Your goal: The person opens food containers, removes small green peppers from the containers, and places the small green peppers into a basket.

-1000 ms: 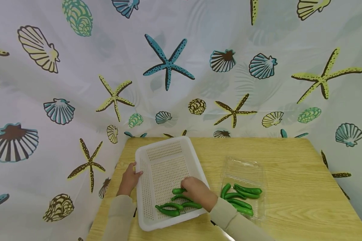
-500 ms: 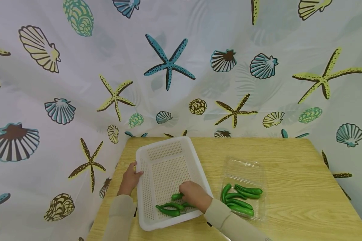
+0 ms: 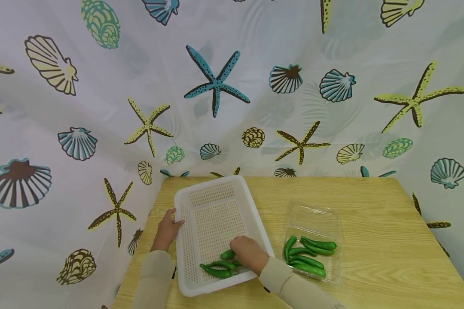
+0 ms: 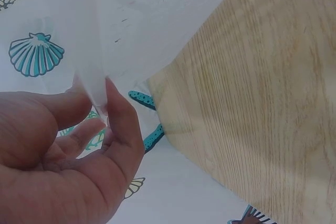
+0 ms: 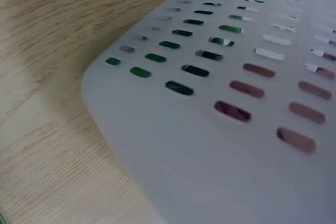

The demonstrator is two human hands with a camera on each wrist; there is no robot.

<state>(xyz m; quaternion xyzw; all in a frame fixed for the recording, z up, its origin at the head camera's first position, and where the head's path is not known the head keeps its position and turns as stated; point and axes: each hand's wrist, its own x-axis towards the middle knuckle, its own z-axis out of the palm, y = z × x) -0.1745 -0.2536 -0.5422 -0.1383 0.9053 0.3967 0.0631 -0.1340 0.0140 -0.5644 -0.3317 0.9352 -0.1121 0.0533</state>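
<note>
A white perforated plastic basket [image 3: 216, 223] sits on the left part of the table, with several green chili peppers [image 3: 216, 272] near its front end. My left hand [image 3: 167, 227] grips the basket's left rim; in the left wrist view, thumb and fingers pinch that rim [image 4: 97, 85]. Inside the basket, my right hand [image 3: 248, 254] holds a green chili pepper [image 3: 227, 255] low over the others, one end sticking out past its fingers. In the right wrist view, the basket's slotted wall [image 5: 157, 114] mostly hides this hand; bits of green and skin show through.
To the basket's right lies a clear plastic clamshell box [image 3: 334, 268], lid open toward the back, with several green chili peppers [image 3: 307, 259] inside. The wooden table [image 3: 390, 240] extends rightward. A shell-and-starfish patterned curtain [image 3: 232, 107] encloses its back and sides.
My right hand has moved slightly toward the basket's front with the chili pepper, covering more of the peppers there. The left hand stays on the rim.
</note>
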